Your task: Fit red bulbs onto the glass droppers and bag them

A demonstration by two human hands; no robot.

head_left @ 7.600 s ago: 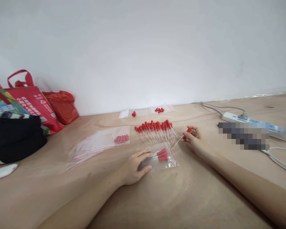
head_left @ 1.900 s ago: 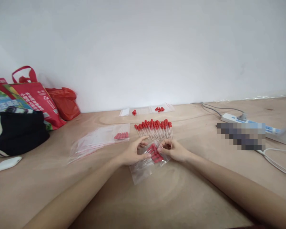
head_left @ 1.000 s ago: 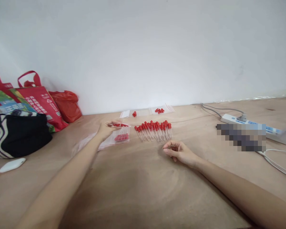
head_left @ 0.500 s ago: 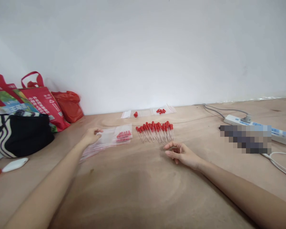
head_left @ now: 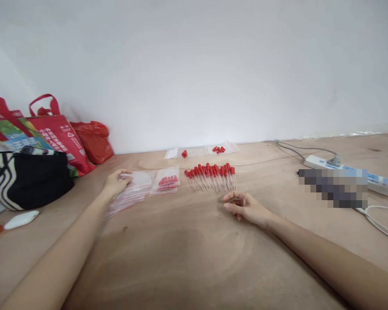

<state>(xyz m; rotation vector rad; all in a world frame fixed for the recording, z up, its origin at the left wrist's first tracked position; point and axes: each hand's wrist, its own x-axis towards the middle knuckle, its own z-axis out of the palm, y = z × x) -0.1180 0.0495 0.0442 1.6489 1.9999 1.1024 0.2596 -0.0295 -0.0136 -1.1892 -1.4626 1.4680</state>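
Observation:
My left hand [head_left: 117, 183] is at the left edge of a fanned stack of clear zip bags [head_left: 137, 185], its thumb and fingers closed on the top bag. Just right of the stack lies another zip bag with several red-topped droppers [head_left: 168, 182] in it. A row of loose droppers [head_left: 210, 172], with red rubber bulbs and thin clear tubes, lies side by side in the middle of the table. My right hand [head_left: 244, 207] rests in front of the row's right end, fingers loosely curled, thumb and forefinger apart, holding nothing.
Near the wall lie small red bulbs [head_left: 218, 150] on a clear bag and a white paper piece [head_left: 172, 153]. Shopping bags [head_left: 61, 142], a black pouch [head_left: 35, 181] and a white case [head_left: 22, 219] are at left. A power strip [head_left: 355, 170] with cables stands at right.
My left hand has moved left, and the top zip bag has slid with it, leaving the bag of droppers separate from the stack. My right hand has stayed put.

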